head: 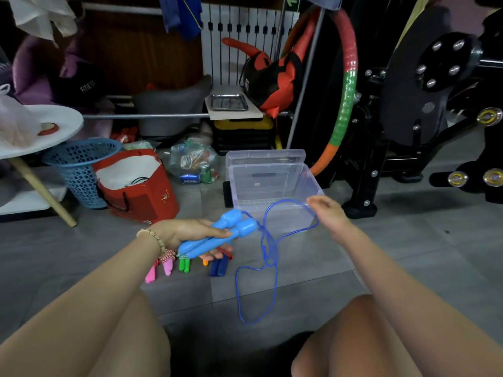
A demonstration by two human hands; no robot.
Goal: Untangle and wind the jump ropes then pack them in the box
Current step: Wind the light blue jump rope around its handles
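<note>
2 blue handles [241, 228] gripped in left hand [177, 231]; blurred right hand [328, 213] apparently pinching their cord [273, 257]

Left hand [185, 232] palm-up, thumb clamped over blue handles [242, 227]. Right hand [329, 213] raised, fingertips pinching blue cord [268, 248]. I see both forearms reaching forward.

The left forearm [109, 270] and the right forearm [397, 268] are bare all the way to the near edge of the view. A bare left knee [130, 338] and a bare right knee [362, 325] show nearest. Just behind the left hand [187, 232], the wrist wears a thin bracelet of small round pale beads [152, 236] with gold-coloured spacers between them. The right hand [329, 213] is bare.
</note>
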